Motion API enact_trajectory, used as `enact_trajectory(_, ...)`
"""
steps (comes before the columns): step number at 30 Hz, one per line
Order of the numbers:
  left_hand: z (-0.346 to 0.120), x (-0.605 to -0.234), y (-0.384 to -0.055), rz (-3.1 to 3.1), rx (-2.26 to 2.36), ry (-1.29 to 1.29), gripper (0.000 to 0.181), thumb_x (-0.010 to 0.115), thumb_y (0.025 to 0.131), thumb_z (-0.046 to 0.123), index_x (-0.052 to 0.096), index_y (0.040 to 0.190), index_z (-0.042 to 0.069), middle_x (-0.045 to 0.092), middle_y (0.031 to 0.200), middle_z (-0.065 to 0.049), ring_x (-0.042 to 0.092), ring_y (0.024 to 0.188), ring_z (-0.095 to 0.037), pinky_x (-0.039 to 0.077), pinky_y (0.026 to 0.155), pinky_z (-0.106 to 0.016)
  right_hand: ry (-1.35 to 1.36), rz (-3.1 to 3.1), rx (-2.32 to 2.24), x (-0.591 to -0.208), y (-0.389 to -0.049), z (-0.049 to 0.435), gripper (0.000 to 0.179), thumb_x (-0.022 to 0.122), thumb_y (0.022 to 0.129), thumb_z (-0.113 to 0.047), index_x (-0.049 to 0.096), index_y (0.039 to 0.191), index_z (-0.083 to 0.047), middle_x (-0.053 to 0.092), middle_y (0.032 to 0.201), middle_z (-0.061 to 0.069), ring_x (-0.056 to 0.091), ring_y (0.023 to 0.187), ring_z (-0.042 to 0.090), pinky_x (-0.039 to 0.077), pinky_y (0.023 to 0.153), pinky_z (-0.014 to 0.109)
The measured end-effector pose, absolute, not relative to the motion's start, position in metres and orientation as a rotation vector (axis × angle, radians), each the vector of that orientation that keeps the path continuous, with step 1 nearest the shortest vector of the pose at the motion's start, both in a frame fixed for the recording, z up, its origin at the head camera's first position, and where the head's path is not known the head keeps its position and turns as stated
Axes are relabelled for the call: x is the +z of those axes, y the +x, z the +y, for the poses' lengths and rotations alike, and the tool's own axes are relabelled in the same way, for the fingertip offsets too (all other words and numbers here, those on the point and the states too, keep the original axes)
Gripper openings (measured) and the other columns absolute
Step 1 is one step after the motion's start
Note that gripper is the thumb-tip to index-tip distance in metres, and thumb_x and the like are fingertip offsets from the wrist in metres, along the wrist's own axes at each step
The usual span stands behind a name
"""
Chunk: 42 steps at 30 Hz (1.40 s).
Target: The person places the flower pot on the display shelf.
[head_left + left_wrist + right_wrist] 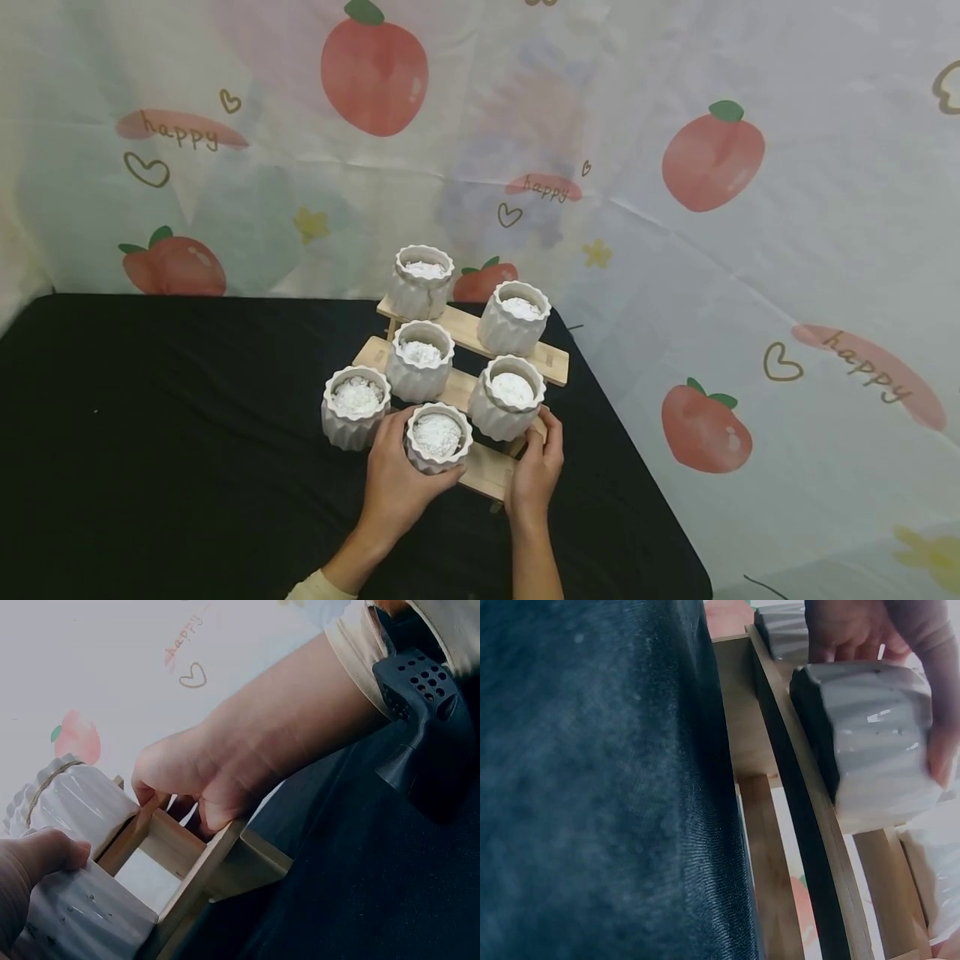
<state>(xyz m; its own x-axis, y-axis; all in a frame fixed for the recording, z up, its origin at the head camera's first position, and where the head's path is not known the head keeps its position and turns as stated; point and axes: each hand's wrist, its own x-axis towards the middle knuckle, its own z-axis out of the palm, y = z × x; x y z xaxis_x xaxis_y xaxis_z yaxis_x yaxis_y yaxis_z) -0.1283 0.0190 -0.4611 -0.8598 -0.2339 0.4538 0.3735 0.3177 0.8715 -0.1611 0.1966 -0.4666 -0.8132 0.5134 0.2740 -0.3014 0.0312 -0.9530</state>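
My left hand grips a white fluted pot filled with white granules, at the lowest step of a three-step wooden stand. In the right wrist view, the fingers and thumb of that hand wrap the pot, whose base is at the step's edge; whether it bears fully on the wood I cannot tell. My right hand holds the stand's right side, below another pot. The left wrist view has this right hand with bent fingers on the wooden frame.
More matching pots stand on the steps: a pot at lower left, another mid-step, and two on top, left and right. A black cloth covers the table. Behind hangs a fruit-printed curtain.
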Motion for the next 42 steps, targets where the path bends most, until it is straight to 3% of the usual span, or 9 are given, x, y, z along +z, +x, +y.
enact_trajectory(22,0.033,-0.462,-0.129,-2.059,-1.537,-0.035,0.093,0.105,0.048,0.022,0.061,0.127,0.001,0.060,0.115,-0.010,0.060,0.104,-0.028,0.049,0.092,-0.049,-0.214,-1.750,1.841,-0.465,-0.161,0.196,0.032,0.041,0.107,-0.002,0.058,0.134,-0.001,0.056,0.136,0.011,0.052,0.124,0.021,0.042,0.099,0.026)
enact_trajectory(42,0.035,-0.465,-0.128,-2.067,-1.528,-0.050,0.094,0.104,0.053,0.025,0.060,0.133,0.003,0.059,0.125,-0.012,0.058,0.112,-0.030,0.049,0.095,-0.050,-0.201,-1.734,1.854,-0.466,-0.160,0.196,0.032,0.040,0.107,-0.001,0.058,0.134,0.000,0.057,0.133,0.013,0.051,0.123,0.022,0.042,0.098,0.027)
